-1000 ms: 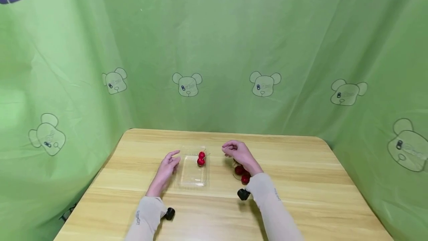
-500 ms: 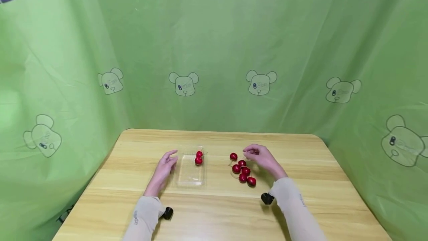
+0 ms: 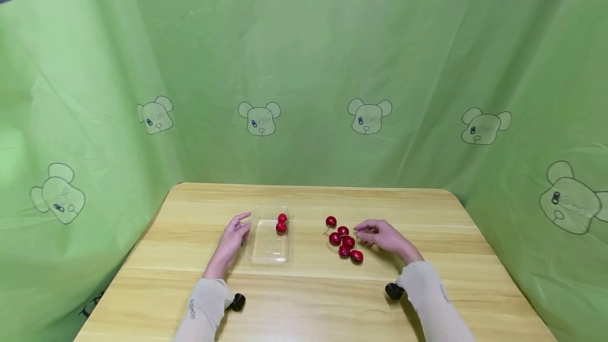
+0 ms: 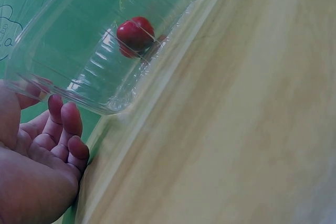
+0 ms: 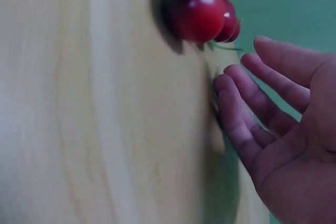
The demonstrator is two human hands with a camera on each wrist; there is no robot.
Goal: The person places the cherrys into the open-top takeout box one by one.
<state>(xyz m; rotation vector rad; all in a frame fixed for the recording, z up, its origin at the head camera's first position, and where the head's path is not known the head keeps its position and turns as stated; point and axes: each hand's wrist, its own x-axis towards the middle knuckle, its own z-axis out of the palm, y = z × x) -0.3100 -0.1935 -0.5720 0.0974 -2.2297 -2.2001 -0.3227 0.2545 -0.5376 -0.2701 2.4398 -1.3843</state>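
Observation:
A clear plastic box (image 3: 267, 251) sits on the table with two red cherries (image 3: 281, 228) inside, one against the other near its right wall. My left hand (image 3: 233, 238) is at the box's left side, fingers loosely bent; in the left wrist view its fingertips (image 4: 71, 116) are right at the plastic rim. To the right lies a loose group of several cherries (image 3: 348, 242) with thin stems. Just right of that group is my right hand (image 3: 386, 236), holding nothing. Its relaxed fingers (image 5: 239, 121) are apart from the nearest cherry (image 5: 193, 11) in the right wrist view.
The wooden table (image 3: 304, 300) has rounded far corners. A green curtain (image 3: 304, 157) printed with bear heads hangs behind it and along both sides. Black wrist cameras (image 3: 393, 291) stick out from the sleeves.
My right hand has moved from between the box and the loose cherries to the right of them, then nearer, uncovering the group. The left hand stays beside the box.

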